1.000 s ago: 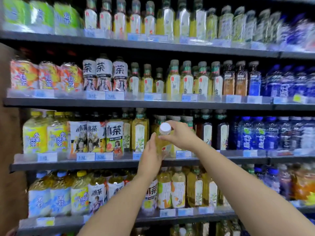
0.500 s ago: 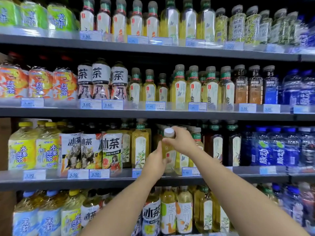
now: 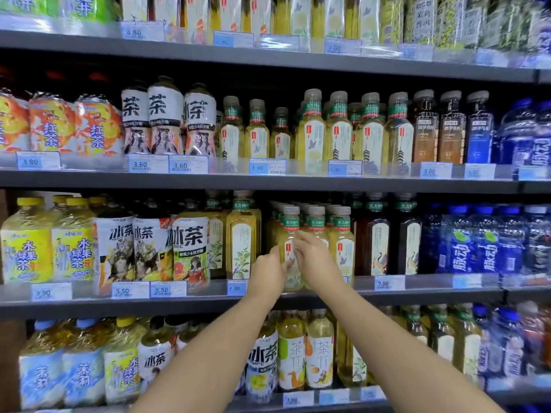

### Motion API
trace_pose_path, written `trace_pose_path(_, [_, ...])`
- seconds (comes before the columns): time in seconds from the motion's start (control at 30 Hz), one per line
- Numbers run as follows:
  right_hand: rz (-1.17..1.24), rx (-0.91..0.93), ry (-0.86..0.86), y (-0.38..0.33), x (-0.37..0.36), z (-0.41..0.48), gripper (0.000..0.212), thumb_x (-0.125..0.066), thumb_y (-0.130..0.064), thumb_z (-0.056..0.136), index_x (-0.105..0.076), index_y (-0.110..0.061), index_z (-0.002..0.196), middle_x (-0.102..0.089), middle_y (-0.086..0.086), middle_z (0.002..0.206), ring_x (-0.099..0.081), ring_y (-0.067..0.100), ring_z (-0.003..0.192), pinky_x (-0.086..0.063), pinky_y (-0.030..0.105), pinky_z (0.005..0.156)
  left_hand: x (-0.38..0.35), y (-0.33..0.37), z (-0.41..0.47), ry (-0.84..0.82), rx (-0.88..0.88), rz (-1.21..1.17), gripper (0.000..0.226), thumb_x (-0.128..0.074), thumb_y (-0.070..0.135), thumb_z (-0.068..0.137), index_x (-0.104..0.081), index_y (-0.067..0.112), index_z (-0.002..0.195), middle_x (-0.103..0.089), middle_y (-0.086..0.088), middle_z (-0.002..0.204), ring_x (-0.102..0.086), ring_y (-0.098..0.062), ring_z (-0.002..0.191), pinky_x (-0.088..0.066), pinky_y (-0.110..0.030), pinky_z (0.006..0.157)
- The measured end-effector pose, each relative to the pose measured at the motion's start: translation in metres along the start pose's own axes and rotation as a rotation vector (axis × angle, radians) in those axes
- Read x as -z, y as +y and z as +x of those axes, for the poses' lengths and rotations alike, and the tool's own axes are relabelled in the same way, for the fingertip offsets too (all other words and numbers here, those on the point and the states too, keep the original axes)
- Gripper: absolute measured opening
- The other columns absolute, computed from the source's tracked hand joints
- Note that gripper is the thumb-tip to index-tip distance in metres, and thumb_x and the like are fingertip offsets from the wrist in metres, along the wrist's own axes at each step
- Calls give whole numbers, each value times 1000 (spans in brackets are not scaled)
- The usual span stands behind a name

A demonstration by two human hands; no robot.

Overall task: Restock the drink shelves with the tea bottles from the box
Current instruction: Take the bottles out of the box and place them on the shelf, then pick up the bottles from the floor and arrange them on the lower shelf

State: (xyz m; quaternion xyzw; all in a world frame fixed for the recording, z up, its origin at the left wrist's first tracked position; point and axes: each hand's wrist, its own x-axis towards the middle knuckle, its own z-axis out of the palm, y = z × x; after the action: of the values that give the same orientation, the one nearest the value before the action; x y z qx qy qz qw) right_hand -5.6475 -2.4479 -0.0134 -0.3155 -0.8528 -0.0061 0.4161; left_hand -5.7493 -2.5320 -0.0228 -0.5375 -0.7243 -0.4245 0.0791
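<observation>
Grey metal shelving fills the whole view, four tiers packed with bottled drinks behind clear price-tag rails. On the third shelf (image 3: pixel 432 296) down, both hands meet at one yellow tea bottle (image 3: pixel 290 234) standing at the front of its row, white cap and green neck band upright, just behind the rail.

The left hand (image 3: pixel 269 271) presses against the bottle's lower left side, fingers curled loosely; the right hand (image 3: pixel 316 260) lies across its label from the right, fingers spread and fairly flat. Neither looks closed around it, so I judge this as seating and straightening, not carrying.

To do it well, the bottle wants nudging back until it stands square with the two matching bottles (image 3: pixel 343 234) at its three o'clock, label facing out, base fully behind the rail. Light, even pressure from both sides should keep it from rocking.

At its nine o'clock stands a taller square-shouldered tea bottle (image 3: pixel 241 236), very near, and the row behind is full, so a hard push could knock neighbours over. The dark tea bottles (image 3: pixel 372 234) farther toward three o'clock are clear of the hands. The price tag marked 7.00 (image 3: pixel 236 288) sits at seven o'clock from the bottle, beside the left wrist. The box is out of sight.
</observation>
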Motion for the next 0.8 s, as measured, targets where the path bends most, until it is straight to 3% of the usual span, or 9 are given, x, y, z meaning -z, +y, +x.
trace_pose_path(0.13, [-10, 48, 67, -4, 6, -24, 33, -52, -12, 99, -61, -6, 130, -51, 8, 143, -48, 24, 131, -43, 40, 109, 0, -7, -16, 67, -70, 19, 31, -52, 29, 102, -59, 13, 127, -67, -4, 96, -61, -17, 85, -50, -29, 73])
trace_pose_path(0.23, [9, 92, 77, 1, -1, -63, 24, -55, -10, 96, -69, -5, 115, -64, 7, 118, -59, 23, 109, -52, 41, 93, -10, -27, -47, 240, -263, 133, 26, -49, 31, 102, -66, 21, 118, -65, 6, 96, -51, -14, 98, -46, -32, 86])
trace_pose_path(0.3, [12, 67, 36, 11, -16, -99, 20, -56, -12, 96, -70, -8, 110, -62, 4, 121, -60, 21, 104, -55, 40, 87, -27, -45, -79, 245, -319, 175, 23, -52, 31, 100, -67, 23, 115, -66, 10, 100, -50, -14, 100, -43, -32, 88])
trace_pose_path(0.37, [7, 40, -7, 21, -38, -143, 19, -58, -14, 95, -70, -11, 109, -52, 1, 139, -62, 18, 106, -57, 38, 83, -51, -71, -114, 171, -317, 200, 21, -54, 30, 98, -66, 23, 113, -64, 10, 104, -51, -16, 101, -44, -34, 88])
trace_pose_path(0.43, [5, 65, -38, 27, -61, -188, 20, -57, -15, 94, -67, -12, 111, -49, 1, 144, -63, 19, 106, -58, 37, 76, -78, -101, -155, 102, -296, 233, 19, -54, 29, 98, -66, 23, 112, -63, 9, 105, -52, -18, 101, -43, -34, 88])
trace_pose_path(0.57, [14, 30, -155, 33, -102, -283, 19, -58, -15, 94, -68, -10, 109, -62, 2, 120, -64, 20, 100, -56, 33, 75, -126, -154, -244, -79, -237, 258, 22, -54, 29, 97, -67, 22, 113, -64, 7, 106, -53, -21, 100, -44, -37, 83])
trace_pose_path(0.67, [-54, -134, -422, 51, -139, -362, 16, -52, -21, 95, -65, -14, 101, -59, 2, 104, -61, 27, 91, -51, 37, 71, -153, -186, -308, -240, -121, 305, 30, -50, 30, 89, -66, 18, 112, -62, 0, 104, -56, -27, 97, -50, -42, 81])
trace_pose_path(0.73, [-131, -271, -589, 62, -160, -414, 20, -49, -25, 92, -63, -16, 103, -57, 5, 106, -59, 33, 99, -51, 42, 78, -167, -206, -355, -407, 55, 393, 37, -53, 31, 84, -61, 16, 116, -59, -5, 107, -55, -31, 97, -51, -43, 81])
trace_pose_path(0.8, [-232, -370, -741, 67, -174, -454, 38, -48, -29, 92, -58, -13, 125, -53, 12, 127, -47, 36, 124, -44, 46, 101, -183, -227, -395, -573, 284, 468, 48, -63, 38, 81, -57, 13, 121, -58, -13, 112, -55, -35, 99, -51, -43, 80])
